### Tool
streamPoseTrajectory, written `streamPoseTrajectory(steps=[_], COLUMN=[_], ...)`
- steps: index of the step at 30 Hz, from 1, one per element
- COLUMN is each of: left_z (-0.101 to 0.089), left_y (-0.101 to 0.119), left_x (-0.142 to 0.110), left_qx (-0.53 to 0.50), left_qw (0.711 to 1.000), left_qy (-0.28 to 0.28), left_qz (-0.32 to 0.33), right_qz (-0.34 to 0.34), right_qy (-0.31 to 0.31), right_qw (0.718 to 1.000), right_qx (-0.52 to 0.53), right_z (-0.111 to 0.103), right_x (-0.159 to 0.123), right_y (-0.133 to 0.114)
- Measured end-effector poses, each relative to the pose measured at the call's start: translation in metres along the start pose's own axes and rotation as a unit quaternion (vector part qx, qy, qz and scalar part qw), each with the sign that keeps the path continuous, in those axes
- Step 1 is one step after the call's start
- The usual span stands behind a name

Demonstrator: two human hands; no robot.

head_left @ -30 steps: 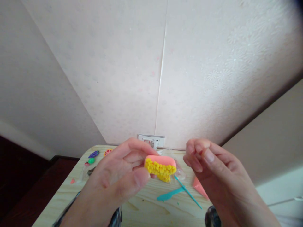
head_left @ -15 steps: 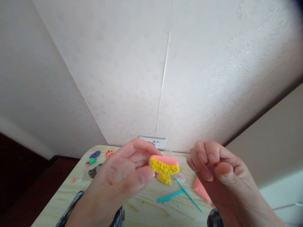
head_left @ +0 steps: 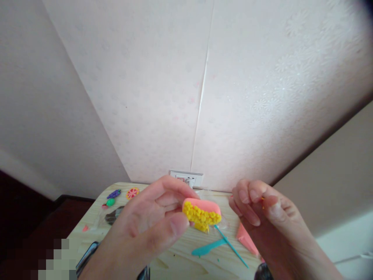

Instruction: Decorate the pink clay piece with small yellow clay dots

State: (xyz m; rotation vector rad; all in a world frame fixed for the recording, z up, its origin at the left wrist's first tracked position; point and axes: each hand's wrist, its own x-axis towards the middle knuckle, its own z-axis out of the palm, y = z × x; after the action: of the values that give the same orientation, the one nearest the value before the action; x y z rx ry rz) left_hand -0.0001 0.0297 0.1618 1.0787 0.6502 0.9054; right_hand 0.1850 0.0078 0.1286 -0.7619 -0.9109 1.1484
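Between its thumb and fingers my left hand (head_left: pixel 157 217) holds a rounded pink clay piece (head_left: pixel 205 205) with small yellow clay balls (head_left: pixel 201 214) packed along its near side. To the right, my right hand (head_left: pixel 265 206) is raised apart from it, thumb and forefinger pinched on a tiny yellow-orange bit (head_left: pixel 263 202), likely clay. Below the clay piece lies a lump of yellow clay (head_left: pixel 202 226), partly hidden. A teal modelling knife (head_left: pixel 208 247) and a thin teal stick (head_left: pixel 233 249) rest crossed on the table between my hands.
Pink clay in a packet (head_left: pixel 245 239) lies beside my right wrist. On the wooden table's (head_left: pixel 171 268) left side are a purple grape-like cluster (head_left: pixel 114 193), a green ball (head_left: pixel 110 202), a red-and-yellow disc (head_left: pixel 132 193) and a dark packet (head_left: pixel 113 216). A wall socket (head_left: pixel 186 178) sits behind.
My right thumb and forefinger have shifted slightly, and a tiny yellow-orange bit now shows between them. The left hand still holds the clay piece, tilted a little. The view has moved slightly.
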Motion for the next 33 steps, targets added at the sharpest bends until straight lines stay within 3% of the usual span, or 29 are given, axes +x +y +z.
streamPoseTrajectory(steps=[13, 23, 29, 33], left_z=[-0.007, -0.006, -0.002, 0.001], left_y=[-0.006, -0.006, -0.004, -0.004], left_x=[0.002, 0.002, 0.002, 0.002], left_qx=[0.019, 0.011, -0.014, -0.010], left_qw=[1.000, 1.000, 1.000, 1.000], left_qy=[-0.010, -0.008, -0.019, -0.013], left_qz=[-0.012, 0.000, 0.018, 0.025], right_qz=[0.032, -0.022, 0.009, -0.024], right_qy=[0.036, -0.042, -0.015, -0.056], right_qw=[0.999, 0.998, 0.999, 0.997], right_qx=[0.022, 0.046, -0.028, -0.043], right_z=[-0.003, 0.001, -0.001, -0.008], right_x=[0.000, 0.007, -0.003, -0.004], right_y=[0.005, 0.005, -0.003, -0.003])
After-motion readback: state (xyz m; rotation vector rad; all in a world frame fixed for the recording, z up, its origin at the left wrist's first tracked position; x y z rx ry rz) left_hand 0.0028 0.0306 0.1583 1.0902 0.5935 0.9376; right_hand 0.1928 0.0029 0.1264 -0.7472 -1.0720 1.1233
